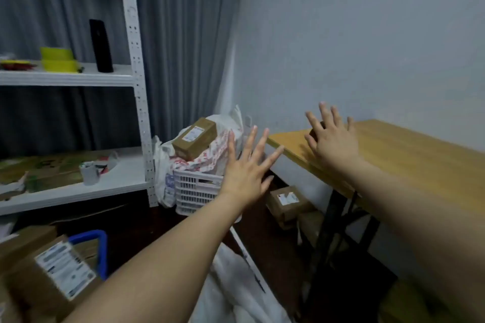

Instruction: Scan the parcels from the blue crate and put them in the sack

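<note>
Brown cardboard parcels point(52, 267) with white labels are piled in the blue plastic crate point(101, 252) at lower left, well apart from both hands. The left hand point(245, 169) hangs in the air in front of the white perforated plastic basket point(194, 189), its fingers point(258, 148) straight and splayed, holding nothing. The right hand point(334, 141) is over the near corner of the yellow wooden bench point(420, 165), its fingers likewise spread and empty. A small dark object point(314, 131) shows from behind them. It may be the scanner, but it is too hidden to say, and I cannot tell whether the hand touches it. The white fabric sack point(236, 291) lies slumped on the floor between the crate and the bench.

The step looks like a reach for the tool before any parcel is lifted. To do it well, the right hand should close firmly round the object so that its reading end faces outward. The left hand should swing down to the crate and take the top parcel by its edges, label up and uncovered. The sack's mouth looks collapsed, so it will probably need opening before a parcel will drop in cleanly.
</note>
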